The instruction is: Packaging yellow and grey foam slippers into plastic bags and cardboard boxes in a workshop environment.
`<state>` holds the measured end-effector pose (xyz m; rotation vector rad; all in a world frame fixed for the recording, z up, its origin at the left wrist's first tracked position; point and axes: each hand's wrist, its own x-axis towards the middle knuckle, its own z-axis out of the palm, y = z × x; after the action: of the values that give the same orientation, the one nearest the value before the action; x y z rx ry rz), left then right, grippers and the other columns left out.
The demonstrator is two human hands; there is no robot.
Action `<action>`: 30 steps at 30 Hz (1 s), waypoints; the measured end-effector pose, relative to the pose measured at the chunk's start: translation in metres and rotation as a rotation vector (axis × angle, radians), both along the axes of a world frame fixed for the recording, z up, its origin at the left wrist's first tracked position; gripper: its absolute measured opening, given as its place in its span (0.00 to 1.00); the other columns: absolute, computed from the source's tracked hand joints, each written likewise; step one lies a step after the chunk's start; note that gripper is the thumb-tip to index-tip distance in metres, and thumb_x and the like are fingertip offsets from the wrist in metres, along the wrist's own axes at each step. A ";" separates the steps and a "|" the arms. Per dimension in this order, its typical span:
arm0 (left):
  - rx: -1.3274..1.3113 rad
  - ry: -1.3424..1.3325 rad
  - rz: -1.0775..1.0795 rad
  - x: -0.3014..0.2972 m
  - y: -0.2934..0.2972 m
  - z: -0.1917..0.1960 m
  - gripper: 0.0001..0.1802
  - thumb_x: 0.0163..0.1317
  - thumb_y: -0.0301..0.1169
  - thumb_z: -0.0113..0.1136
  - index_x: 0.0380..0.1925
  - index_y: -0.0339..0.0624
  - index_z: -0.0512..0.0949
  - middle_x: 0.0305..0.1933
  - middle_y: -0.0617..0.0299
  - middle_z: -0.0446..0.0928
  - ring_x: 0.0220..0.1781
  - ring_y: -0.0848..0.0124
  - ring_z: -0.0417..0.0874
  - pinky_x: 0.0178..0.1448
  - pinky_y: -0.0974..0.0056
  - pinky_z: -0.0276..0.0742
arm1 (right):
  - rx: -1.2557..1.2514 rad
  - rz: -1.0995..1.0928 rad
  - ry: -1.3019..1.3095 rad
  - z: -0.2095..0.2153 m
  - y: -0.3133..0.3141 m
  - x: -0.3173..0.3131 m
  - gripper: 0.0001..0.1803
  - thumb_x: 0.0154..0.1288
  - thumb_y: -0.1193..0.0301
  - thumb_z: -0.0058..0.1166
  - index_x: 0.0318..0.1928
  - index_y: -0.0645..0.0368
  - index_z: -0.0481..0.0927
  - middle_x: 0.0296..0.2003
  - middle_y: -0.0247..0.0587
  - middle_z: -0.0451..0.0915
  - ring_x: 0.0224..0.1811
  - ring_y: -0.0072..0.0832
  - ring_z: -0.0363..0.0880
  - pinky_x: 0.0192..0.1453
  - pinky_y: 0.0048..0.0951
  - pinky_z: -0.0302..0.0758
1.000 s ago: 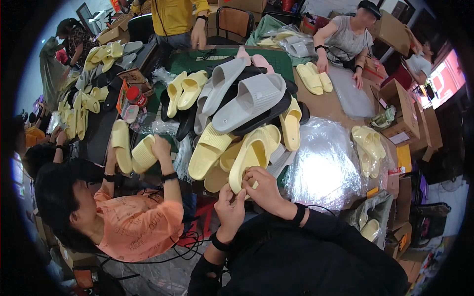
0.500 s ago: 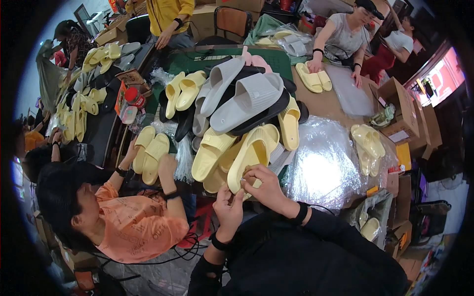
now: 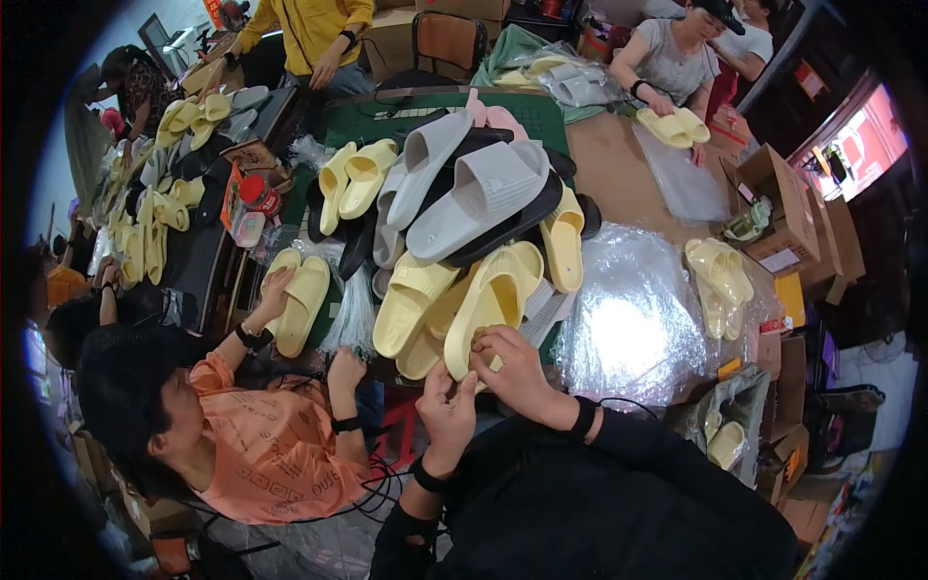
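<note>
The yellow slide sandal (image 3: 486, 311) sits at the near edge of the heap, heel end pinched in your right hand (image 3: 517, 365), with your left hand's (image 3: 447, 414) fingertips closed at the same end. Tug hard and the stacked grey slides (image 3: 478, 196) could slump off the crowded bench (image 3: 619, 174). Clear plastic bags (image 3: 628, 319), cartons and seated co-workers ring you.

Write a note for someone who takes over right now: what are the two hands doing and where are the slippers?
Left hand: fingertips at the heel end of the yellow slipper, pinching it.
Right hand: gripping the same heel end from the right.
The slipper lies toe-away on the pile of yellow and grey slippers.
Clear plastic bags lie to the right; two bagged slippers are beyond them.
Done: cannot tell.
Left: this slipper is unbagged, and so is the pile.
</note>
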<state>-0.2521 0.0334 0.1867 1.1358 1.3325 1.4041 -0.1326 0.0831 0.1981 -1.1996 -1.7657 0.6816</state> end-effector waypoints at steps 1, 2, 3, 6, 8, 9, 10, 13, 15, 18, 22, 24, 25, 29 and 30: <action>0.005 0.008 -0.003 0.000 0.000 0.000 0.17 0.59 0.19 0.55 0.49 0.27 0.67 0.43 0.53 0.79 0.43 0.76 0.78 0.47 0.74 0.72 | 0.011 -0.009 -0.006 0.000 0.000 -0.001 0.08 0.48 0.77 0.58 0.31 0.62 0.75 0.35 0.42 0.76 0.39 0.39 0.75 0.42 0.33 0.73; 0.005 0.008 -0.004 0.000 0.000 0.000 0.17 0.59 0.19 0.55 0.49 0.27 0.67 0.43 0.53 0.79 0.43 0.76 0.78 0.47 0.74 0.72 | 0.021 -0.018 -0.011 0.000 0.000 -0.001 0.08 0.48 0.77 0.58 0.31 0.62 0.75 0.35 0.41 0.76 0.39 0.39 0.75 0.42 0.33 0.73; 0.004 0.016 -0.002 0.000 0.000 0.000 0.17 0.59 0.19 0.55 0.49 0.27 0.68 0.42 0.54 0.79 0.43 0.76 0.78 0.46 0.74 0.72 | 0.021 -0.019 -0.012 -0.001 -0.001 -0.002 0.08 0.48 0.77 0.58 0.31 0.62 0.75 0.35 0.41 0.76 0.39 0.39 0.75 0.42 0.33 0.73; 0.000 0.037 0.005 0.001 0.000 -0.001 0.17 0.59 0.19 0.56 0.48 0.27 0.68 0.42 0.55 0.79 0.42 0.77 0.77 0.45 0.75 0.71 | 0.037 -0.029 -0.034 -0.001 -0.001 -0.002 0.08 0.47 0.78 0.58 0.31 0.63 0.74 0.35 0.42 0.75 0.39 0.39 0.75 0.41 0.34 0.73; -0.005 0.049 0.011 0.001 0.000 0.001 0.17 0.59 0.19 0.56 0.48 0.27 0.68 0.41 0.56 0.79 0.41 0.78 0.77 0.44 0.76 0.71 | 0.055 -0.017 -0.027 -0.001 -0.001 -0.003 0.09 0.46 0.79 0.58 0.30 0.63 0.74 0.35 0.42 0.75 0.39 0.40 0.75 0.42 0.34 0.73; -0.019 0.073 0.007 0.000 0.000 0.004 0.17 0.58 0.19 0.56 0.48 0.27 0.68 0.40 0.56 0.79 0.40 0.79 0.77 0.43 0.76 0.71 | 0.055 -0.018 -0.027 -0.001 -0.001 -0.003 0.09 0.46 0.79 0.58 0.30 0.63 0.74 0.35 0.42 0.75 0.39 0.40 0.75 0.42 0.34 0.73; -0.033 0.096 0.004 0.000 0.001 0.006 0.17 0.58 0.19 0.56 0.48 0.28 0.68 0.39 0.57 0.79 0.39 0.79 0.77 0.43 0.76 0.70 | 0.068 -0.015 -0.035 -0.002 -0.001 -0.002 0.09 0.46 0.80 0.58 0.30 0.63 0.74 0.35 0.42 0.75 0.39 0.40 0.74 0.42 0.34 0.73; -0.008 0.154 -0.010 -0.001 0.001 0.007 0.18 0.58 0.19 0.56 0.49 0.28 0.68 0.39 0.57 0.79 0.40 0.79 0.77 0.43 0.76 0.71 | 0.074 -0.005 -0.052 0.000 -0.001 -0.002 0.10 0.46 0.80 0.58 0.31 0.63 0.73 0.35 0.43 0.75 0.39 0.40 0.74 0.42 0.34 0.73; -0.013 0.105 -0.018 -0.001 0.001 0.006 0.18 0.58 0.19 0.56 0.49 0.28 0.68 0.40 0.57 0.79 0.40 0.79 0.77 0.44 0.76 0.71 | 0.067 0.001 -0.064 0.003 -0.002 -0.001 0.10 0.46 0.80 0.58 0.31 0.63 0.73 0.35 0.43 0.75 0.39 0.40 0.74 0.42 0.34 0.73; -0.009 0.025 -0.021 0.002 0.001 0.005 0.18 0.58 0.19 0.56 0.49 0.28 0.68 0.41 0.56 0.79 0.41 0.78 0.77 0.45 0.75 0.71 | 0.054 -0.016 -0.055 0.008 -0.003 0.001 0.10 0.46 0.80 0.58 0.31 0.63 0.73 0.35 0.43 0.75 0.39 0.40 0.74 0.42 0.34 0.73; -0.017 -0.004 -0.001 0.006 0.001 0.008 0.17 0.59 0.20 0.56 0.48 0.28 0.68 0.41 0.57 0.79 0.42 0.79 0.77 0.46 0.75 0.71 | 0.060 0.024 -0.096 0.010 0.000 0.005 0.10 0.46 0.79 0.58 0.32 0.64 0.73 0.35 0.44 0.74 0.39 0.40 0.74 0.42 0.34 0.73; -0.002 0.024 -0.023 0.004 0.002 0.006 0.16 0.59 0.20 0.56 0.48 0.28 0.69 0.40 0.58 0.79 0.41 0.79 0.77 0.45 0.75 0.71 | 0.058 0.039 -0.110 0.012 0.002 0.008 0.11 0.46 0.79 0.58 0.32 0.64 0.73 0.35 0.44 0.74 0.39 0.40 0.73 0.42 0.34 0.73; 0.014 0.053 -0.039 0.003 0.002 0.005 0.16 0.59 0.20 0.56 0.47 0.28 0.69 0.39 0.59 0.79 0.40 0.79 0.77 0.45 0.75 0.71 | 0.049 0.071 -0.152 0.014 0.004 0.010 0.11 0.47 0.78 0.58 0.32 0.64 0.73 0.36 0.44 0.73 0.40 0.40 0.73 0.42 0.34 0.73; 0.031 0.130 -0.057 0.001 0.004 0.009 0.15 0.58 0.20 0.56 0.46 0.29 0.69 0.38 0.61 0.78 0.38 0.81 0.76 0.43 0.76 0.70 | 0.087 0.126 -0.172 0.012 0.012 0.010 0.08 0.47 0.78 0.57 0.29 0.62 0.72 0.34 0.43 0.73 0.37 0.41 0.73 0.40 0.35 0.72; 0.033 0.118 -0.046 0.000 0.004 0.006 0.15 0.58 0.20 0.56 0.46 0.30 0.70 0.37 0.61 0.78 0.38 0.81 0.75 0.42 0.76 0.70 | 0.087 0.128 -0.171 0.013 0.012 0.009 0.08 0.47 0.78 0.57 0.29 0.62 0.72 0.34 0.43 0.73 0.37 0.41 0.73 0.40 0.35 0.72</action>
<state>-0.2518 0.0371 0.1932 1.2805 1.3614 1.3474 -0.1239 0.0950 0.2111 -1.1206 -2.0077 0.5831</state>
